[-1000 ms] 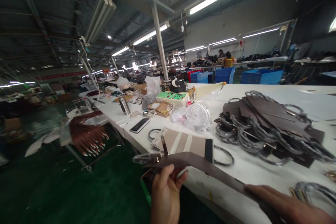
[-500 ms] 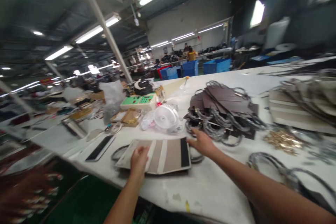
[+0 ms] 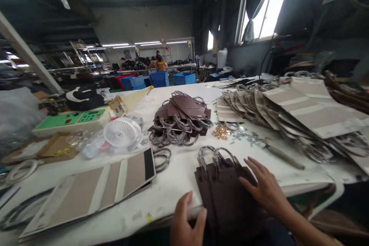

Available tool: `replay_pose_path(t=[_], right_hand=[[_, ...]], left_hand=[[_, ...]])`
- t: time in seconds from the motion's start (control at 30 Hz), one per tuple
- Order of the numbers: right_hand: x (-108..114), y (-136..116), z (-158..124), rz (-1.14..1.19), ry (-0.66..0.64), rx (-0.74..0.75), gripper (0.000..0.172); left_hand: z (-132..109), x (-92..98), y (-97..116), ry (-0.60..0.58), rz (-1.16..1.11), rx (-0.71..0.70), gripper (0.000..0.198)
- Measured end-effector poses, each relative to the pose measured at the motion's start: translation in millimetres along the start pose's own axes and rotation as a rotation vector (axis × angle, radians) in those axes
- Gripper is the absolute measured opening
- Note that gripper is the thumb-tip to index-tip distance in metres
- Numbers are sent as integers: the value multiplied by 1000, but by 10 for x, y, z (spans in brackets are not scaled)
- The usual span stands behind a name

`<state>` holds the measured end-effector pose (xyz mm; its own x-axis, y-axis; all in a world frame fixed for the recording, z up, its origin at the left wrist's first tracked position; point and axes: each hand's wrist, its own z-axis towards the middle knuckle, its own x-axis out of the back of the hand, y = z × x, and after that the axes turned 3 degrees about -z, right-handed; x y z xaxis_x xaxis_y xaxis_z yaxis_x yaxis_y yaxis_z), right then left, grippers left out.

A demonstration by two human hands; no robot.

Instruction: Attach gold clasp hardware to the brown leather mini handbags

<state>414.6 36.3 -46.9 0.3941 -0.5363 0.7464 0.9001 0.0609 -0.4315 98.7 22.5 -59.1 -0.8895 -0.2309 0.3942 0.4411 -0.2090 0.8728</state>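
Observation:
A dark brown handbag piece (image 3: 227, 196) with wrapped, looped handles lies at the table's front edge, partly beyond it. My right hand (image 3: 266, 188) is at its right side, fingers stretched out, thumb over its surface; whether it touches is hard to tell. To its left is my left hand (image 3: 188, 221), thumb and fingers apart with nothing between them. An opened-out beige bag panel (image 3: 83, 190) with pale strips and a black end band lies farther left, dark handles showing at both ends.
A pile of brown bag pieces (image 3: 187, 109) lies mid-table, with gold-coloured metal bits (image 3: 221, 132) beside it. Beige panels (image 3: 314, 103) are heaped at right, near a green-handled tool (image 3: 284, 156). A white fan (image 3: 122, 132) and a green-topped machine (image 3: 70, 119) stand left.
The view has swung right. Both my hands have left the beige panel, which stays on the table, and are now around the brown handbag piece at the front edge.

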Motion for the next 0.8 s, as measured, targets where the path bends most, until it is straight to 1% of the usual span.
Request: replay_pose_path(t=[0.03, 0.07, 0.1, 0.17, 0.2, 0.27, 0.33, 0.4, 0.47, 0.53, 0.63, 0.73, 0.8], right_hand=[[-40, 143, -147, 38, 3, -44, 60], [-83, 222, -280, 65, 9, -71, 61], [-123, 240, -387, 92, -2, -80, 61], [-169, 139, -476, 145, 31, -118, 63], [-170, 52, -451, 183, 51, -128, 61], [-138, -120, -283, 276, 71, -125, 58], [-94, -216, -26, 374, 49, -107, 57], [-85, -212, 222, 446, 7, -98, 57], [-126, -141, 384, 486, -19, -107, 56], [-194, -56, 433, 512, -28, -128, 55], [-248, 38, 370, 541, -35, -146, 53], [-158, 156, 370, 557, -56, -116, 47], [-22, 347, 513, 451, -77, -53, 39]], left_hand=[[-120, -228, 12, 3, 59, -86, 54], [-202, -419, 19, 7, 117, -157, 61], [-246, -571, 28, 8, 169, -211, 67], [-233, -777, 75, 14, 216, -248, 71], [-186, -840, 119, 25, 203, -237, 70], [-40, -913, 241, 50, 115, -173, 68], [134, -948, 377, 42, 8, -103, 67], [286, -977, 482, 18, -42, -51, 68], [384, -1013, 535, 14, -27, -34, 70], [429, -1058, 543, 32, 9, -31, 73], [472, -1116, 534, 78, 61, -28, 79], [585, -1131, 529, 123, 121, -35, 84], [695, -1123, 510, 131, 155, -31, 85]])
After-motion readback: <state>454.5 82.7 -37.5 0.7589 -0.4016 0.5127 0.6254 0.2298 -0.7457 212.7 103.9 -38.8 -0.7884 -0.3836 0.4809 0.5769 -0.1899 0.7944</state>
